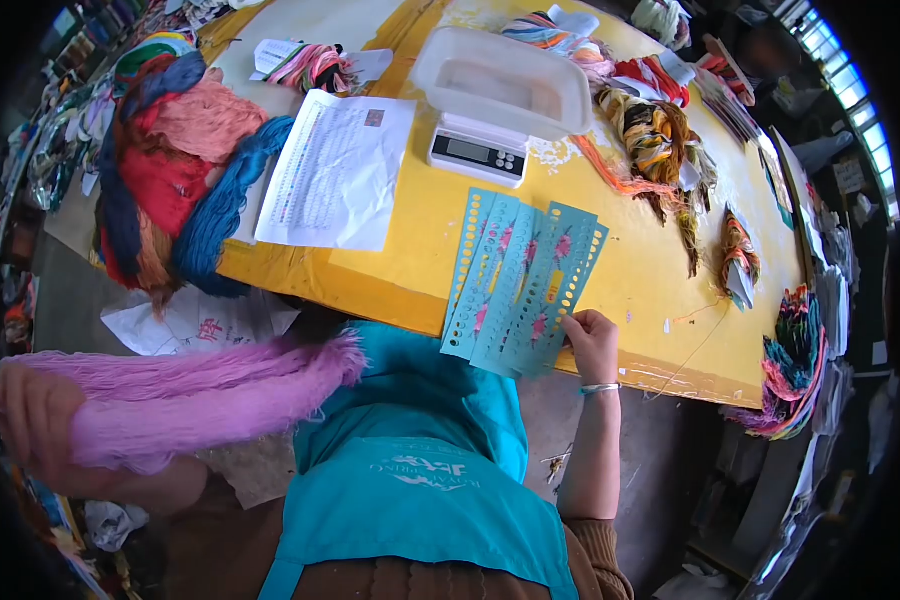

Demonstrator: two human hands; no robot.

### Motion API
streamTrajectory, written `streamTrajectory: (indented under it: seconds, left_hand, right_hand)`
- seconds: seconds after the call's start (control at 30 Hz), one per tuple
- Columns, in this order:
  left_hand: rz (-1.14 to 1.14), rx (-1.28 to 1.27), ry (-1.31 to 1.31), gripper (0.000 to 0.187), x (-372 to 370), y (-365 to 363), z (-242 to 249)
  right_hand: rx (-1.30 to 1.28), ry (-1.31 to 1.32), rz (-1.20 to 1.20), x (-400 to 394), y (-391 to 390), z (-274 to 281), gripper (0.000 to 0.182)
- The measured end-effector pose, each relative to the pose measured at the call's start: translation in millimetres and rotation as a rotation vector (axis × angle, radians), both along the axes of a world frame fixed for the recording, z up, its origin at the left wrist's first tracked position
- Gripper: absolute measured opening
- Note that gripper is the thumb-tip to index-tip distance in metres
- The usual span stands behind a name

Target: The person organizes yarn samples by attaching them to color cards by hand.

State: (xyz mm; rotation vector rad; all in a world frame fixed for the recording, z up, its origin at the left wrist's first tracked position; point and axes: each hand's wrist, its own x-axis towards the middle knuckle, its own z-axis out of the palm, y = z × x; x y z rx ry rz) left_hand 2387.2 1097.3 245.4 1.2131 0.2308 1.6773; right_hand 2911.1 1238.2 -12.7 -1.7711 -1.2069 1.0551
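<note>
At the far left, my left hand (32,415) is wrapped round one end of a lilac-pink skein of thread (210,400). The skein stretches sideways in front of my apron, and its looped end hangs free. My right hand (592,345), with a bracelet at the wrist, pinches the lower right edge of a teal card with punched holes (560,290). Other teal hole-punched cards (485,270), printed with pink flowers, lie fanned under and beside it. They rest at the front edge of the yellow table (660,300) and partly overhang it.
A white digital scale (478,150) bears a clear plastic tub (505,75). Left of it lies a printed sheet (340,170). A heap of red, salmon and blue skeins (180,150) hangs over the table's left edge. Several multicoloured thread bundles (655,140) lie on the right.
</note>
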Motion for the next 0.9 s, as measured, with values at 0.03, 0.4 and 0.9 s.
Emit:
streamTrajectory:
  seconds: [0.03, 0.4, 0.9]
  left_hand:
    - [0.41, -0.145, -0.188, 0.023, -8.5, -11.5, 5.3]
    - [0.31, -0.508, 0.176, 0.025, 61.4, 49.8, -50.9]
    - [-0.274, -0.762, -0.067, 0.068, 149.6, 90.2, -144.4]
  right_hand:
    - [0.025, -0.065, 0.011, 3.0, -0.3, -0.6, 0.018]
    - [0.077, -0.007, 0.077, 3.2, -12.1, 54.9, 0.018]
    - [0.277, -0.151, 0.098, -61.8, -16.4, 81.7, 0.008]
